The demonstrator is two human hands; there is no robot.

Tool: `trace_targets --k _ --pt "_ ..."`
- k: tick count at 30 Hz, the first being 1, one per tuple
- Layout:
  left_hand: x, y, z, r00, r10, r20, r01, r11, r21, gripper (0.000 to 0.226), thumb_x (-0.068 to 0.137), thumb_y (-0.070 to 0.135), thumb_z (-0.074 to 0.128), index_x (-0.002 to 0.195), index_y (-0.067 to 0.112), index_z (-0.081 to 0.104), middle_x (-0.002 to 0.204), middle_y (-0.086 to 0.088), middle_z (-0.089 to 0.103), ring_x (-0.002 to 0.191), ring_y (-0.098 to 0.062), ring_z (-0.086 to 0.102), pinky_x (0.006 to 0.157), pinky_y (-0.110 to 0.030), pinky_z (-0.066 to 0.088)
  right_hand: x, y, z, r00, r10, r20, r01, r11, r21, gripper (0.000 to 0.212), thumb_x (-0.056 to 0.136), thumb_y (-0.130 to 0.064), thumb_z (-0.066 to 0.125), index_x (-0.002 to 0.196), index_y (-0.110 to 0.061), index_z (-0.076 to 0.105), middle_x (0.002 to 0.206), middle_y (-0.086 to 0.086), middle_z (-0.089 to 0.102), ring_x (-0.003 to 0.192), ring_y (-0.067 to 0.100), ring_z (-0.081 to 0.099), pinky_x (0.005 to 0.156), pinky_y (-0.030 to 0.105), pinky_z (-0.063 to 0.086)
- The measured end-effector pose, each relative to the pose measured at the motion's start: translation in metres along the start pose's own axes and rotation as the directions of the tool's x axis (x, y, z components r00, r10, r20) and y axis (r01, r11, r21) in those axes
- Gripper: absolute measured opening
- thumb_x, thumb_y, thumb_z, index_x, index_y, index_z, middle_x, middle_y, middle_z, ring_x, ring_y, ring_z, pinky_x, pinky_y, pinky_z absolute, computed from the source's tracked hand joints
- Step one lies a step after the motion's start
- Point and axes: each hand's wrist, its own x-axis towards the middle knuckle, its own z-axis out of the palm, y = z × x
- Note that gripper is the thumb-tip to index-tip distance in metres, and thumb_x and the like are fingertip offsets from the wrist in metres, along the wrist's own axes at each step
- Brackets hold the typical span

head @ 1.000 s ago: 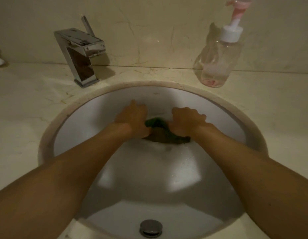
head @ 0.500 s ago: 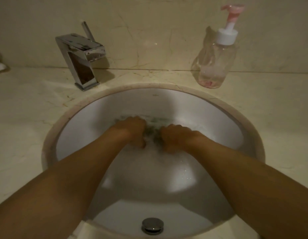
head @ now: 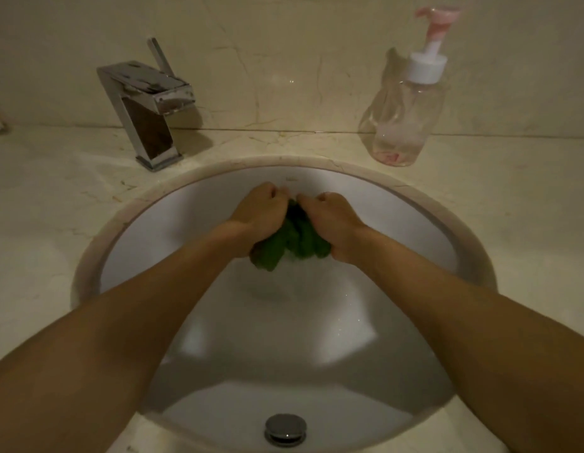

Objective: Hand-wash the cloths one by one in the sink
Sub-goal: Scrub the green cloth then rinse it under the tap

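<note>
So both hands are balled up on the same thing here: the left hand (head: 259, 212) and right hand (head: 336, 220) sit side by side with fingers curled in, knuckles nearly touching at the far end, each gripping one side of a green cloth (head: 293, 243) that's squished between them. The cloth is bunched into a lumpy wad, so there are no clear edges or corners. Its long axis runs away-from-me to toward-me. The narrow end is tucked up between the knuckles, and the fatter end spills out by the heels of the hands, with one lobe drooping down and a bit left. The hands cover most of its sides, so I can't tell how much more cloth is in there. All of it is over the far half of the white sink (head: 186, 204), just off the back wall of the bowl. The light's dim and I honestly can't say how much water is under it, only a few shiny specks on the right slope. Both forearms come in from the bottom corners and block the near left and right parts of the rim. There's a round chrome fitting (head: 285, 428) on the near side of the bowl. On the marbly table (head: 55, 191), a boxy chrome faucet (head: 146, 109) stands back left with its spout pointing right and its lever sticking up. Back right is a clear pump bottle (head: 405, 119) with a pink head and a little pinkish liquid at the bottom.
</note>
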Motion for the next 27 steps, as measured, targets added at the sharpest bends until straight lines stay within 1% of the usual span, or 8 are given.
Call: trace_targets --k 5,10,13,15,19,22,24,27 --pt "-0.007 0.004 0.012 0.993 -0.017 -0.120 -0.001 0.989 -0.147 0.025 0.108 0.025 0.039 0.098 0.017 0.061 0.097 -0.006 0.068 0.083 -0.013 0.067 0.068 -0.019 0.053 -0.012 -0.006 0.024 0.985 -0.166 -0.046 0.165 0.986 -0.020 0.015 0.108 -0.038 0.048 0.112 -0.024 0.051 0.103 0.002 0.064 0.090 0.016 0.066 0.069 0.025 0.056" --pt "-0.033 0.028 0.031 0.980 0.150 -0.133 -0.182 0.944 -0.276 0.023 0.107 0.020 0.040 0.109 0.012 0.061 0.097 0.000 0.064 0.087 -0.015 0.063 0.077 -0.029 0.054 0.002 -0.003 0.008 0.991 -0.008 -0.132 0.037 0.975 0.220 0.026 0.106 -0.028 0.049 0.108 -0.008 0.066 0.092 0.009 0.074 0.089 0.025 0.074 0.064 0.028 0.059" --pt "-0.023 0.025 0.015 0.981 0.014 -0.192 -0.058 0.973 -0.223 0.031 0.108 0.019 0.037 0.082 0.018 0.054 0.080 0.001 0.057 0.062 -0.003 0.058 0.053 -0.012 0.044 -0.004 0.001 0.029 0.993 -0.011 -0.114 0.032 0.983 0.179 0.025 0.108 -0.030 0.045 0.113 -0.017 0.065 0.097 0.007 0.073 0.087 0.020 0.073 0.061 0.024 0.056" --pt "-0.019 0.022 0.008 0.970 -0.017 -0.242 -0.047 0.965 -0.258 0.026 0.105 0.016 0.043 0.084 0.016 0.057 0.078 -0.002 0.061 0.054 -0.002 0.061 0.044 -0.011 0.043 -0.012 -0.001 0.036 0.985 -0.108 -0.133 0.125 0.984 0.125 0.022 0.109 -0.030 0.044 0.121 -0.021 0.060 0.103 0.005 0.068 0.087 0.017 0.070 0.060 0.021 0.055" --pt "-0.039 0.034 0.029 0.991 -0.007 -0.132 -0.040 0.934 -0.355 0.025 0.110 0.021 0.034 0.112 0.019 0.060 0.106 -0.001 0.063 0.099 -0.016 0.064 0.082 -0.024 0.054 0.010 0.001 0.023 0.985 -0.062 -0.163 0.089 0.982 0.164 0.023 0.106 -0.032 0.048 0.114 -0.019 0.065 0.100 0.005 0.073 0.094 0.021 0.074 0.067 0.022 0.060" --pt "-0.030 0.036 0.030 0.976 0.111 -0.185 -0.151 0.963 -0.221 0.041 0.109 0.029 0.034 0.147 0.018 0.045 0.140 -0.004 0.055 0.128 -0.020 0.054 0.112 -0.039 0.043 0.012 -0.001 0.018 0.988 0.018 -0.152 0.027 0.956 0.291 0.031 0.104 -0.036 0.046 0.110 -0.018 0.070 0.098 0.009 0.077 0.094 0.024 0.076 0.071 0.027 0.062" --pt "-0.017 0.027 0.015 0.964 0.101 -0.247 -0.144 0.976 -0.162 0.036 0.108 0.029 0.036 0.136 0.017 0.055 0.133 -0.006 0.060 0.120 -0.021 0.059 0.104 -0.036 0.048 -0.001 -0.005 0.021 0.989 -0.029 -0.144 0.070 0.953 0.295 0.029 0.107 -0.030 0.043 0.111 -0.016 0.068 0.097 0.013 0.074 0.085 0.025 0.074 0.068 0.034 0.062" --pt "-0.011 0.014 0.005 0.978 0.037 -0.207 -0.085 0.970 -0.229 0.025 0.105 0.017 0.042 0.104 0.015 0.068 0.100 -0.006 0.072 0.089 -0.020 0.071 0.073 -0.028 0.060 -0.015 -0.008 0.028 0.965 -0.207 -0.164 0.224 0.970 0.096 0.024 0.109 -0.025 0.042 0.121 -0.023 0.063 0.103 0.000 0.068 0.089 0.014 0.067 0.069 0.025 0.055"
